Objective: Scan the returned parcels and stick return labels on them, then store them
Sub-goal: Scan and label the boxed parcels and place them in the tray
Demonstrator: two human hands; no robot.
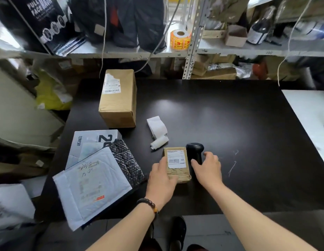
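Small brown parcel (pixel 178 164) lies flat on the desk (pixel 230 133) near the front edge, white barcode label up. Left grip (pixel 162 180) holds its near-left corner, thumb on top, fingers down the left edge. Right grip (pixel 208 167) is curled round the handle of the black scanner (pixel 195 149), thumb one side, fingers the other. The scanner lies on the desk just right of the parcel.

Loose roll of white labels (pixel 157 131) sits just behind the parcel. Large cardboard box (pixel 118 98) is further back-left, taped closed with a torn label on top, contents hidden.

Left stack: white printed box (pixel 90 142), closed, with a bubble mailer (pixel 90 189) and a dark patterned pouch (pixel 126 160) on it. Both are sealed.

On the shelf (pixel 139 51): orange sticker roll (pixel 180 39) and a small open carton (pixel 235 36). Can't tell what's inside.
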